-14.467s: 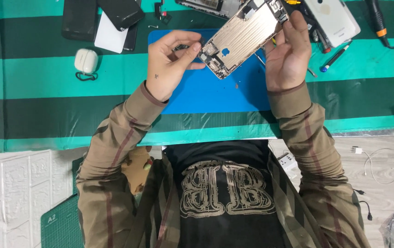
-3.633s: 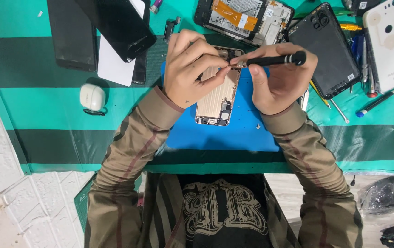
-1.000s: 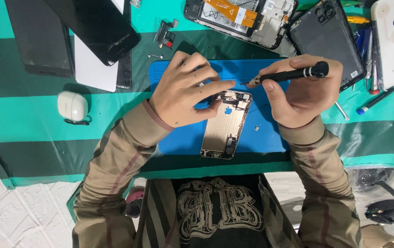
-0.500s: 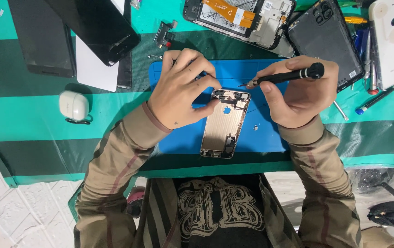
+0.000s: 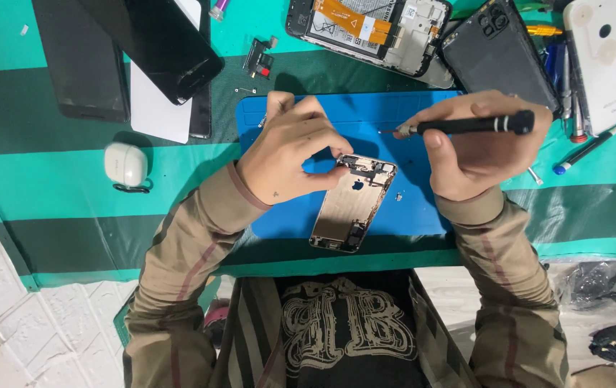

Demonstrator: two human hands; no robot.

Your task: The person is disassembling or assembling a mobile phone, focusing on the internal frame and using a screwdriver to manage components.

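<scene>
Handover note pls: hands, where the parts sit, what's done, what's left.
Left hand: fingertips on the top corner of the gold phone housing, steadying it.
Right hand: grip shut on the black screwdriver, tip raised off the housing.
The housing lies flat on the blue mat, opened and stripped of its screen.
A small loose part lies beside it.
Left: judging by the bare shell, probably more screw work at the top end.
</scene>
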